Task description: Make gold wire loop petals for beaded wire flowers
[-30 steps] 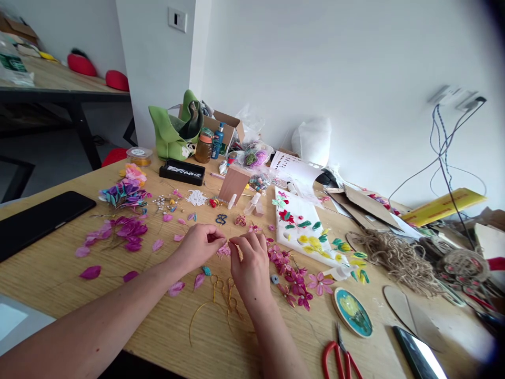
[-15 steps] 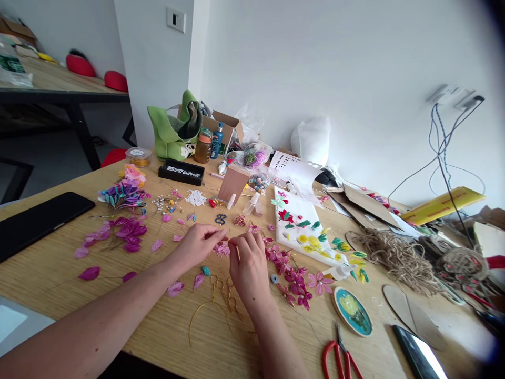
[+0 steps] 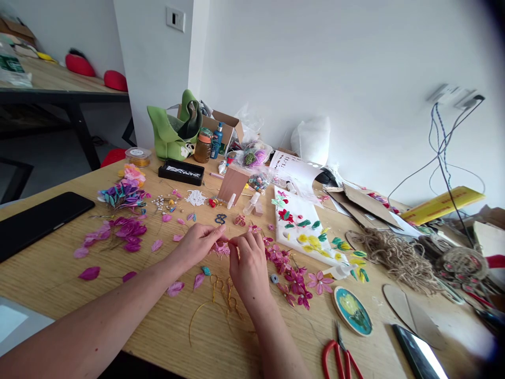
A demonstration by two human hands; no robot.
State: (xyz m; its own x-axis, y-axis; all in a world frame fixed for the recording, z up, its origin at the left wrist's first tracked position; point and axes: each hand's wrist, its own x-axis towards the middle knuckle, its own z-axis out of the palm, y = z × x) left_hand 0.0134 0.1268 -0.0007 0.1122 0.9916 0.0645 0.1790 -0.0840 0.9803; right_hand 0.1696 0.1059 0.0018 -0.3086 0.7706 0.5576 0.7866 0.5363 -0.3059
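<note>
My left hand (image 3: 199,245) is closed in a pinch over the middle of the table. Close beside it, my right hand (image 3: 249,263) is also pinched, its fingertips nearly meeting the left ones. Whatever they hold is too small and too hidden to name. Behind and below the fingertips shows a pink flower piece (image 3: 221,249). Bent gold wire (image 3: 215,287) lies nearer me, with a turquoise bead (image 3: 205,270) beside it. Magenta wire-edged flowers (image 3: 294,281) spread right of my right hand. Loose pink petals (image 3: 175,288) are scattered around my left forearm.
Red-handled scissors (image 3: 338,352), a round painted piece (image 3: 352,310) and a phone (image 3: 418,352) lie at right. A white foam board (image 3: 295,231) carries yellow, red and green pieces. Behind stand a green felt bag (image 3: 168,131) and a black tray (image 3: 181,172). Twine (image 3: 390,258) heaps at far right.
My left fingertips have shifted very slightly, staying close to the right ones. The things on the table have not moved.
</note>
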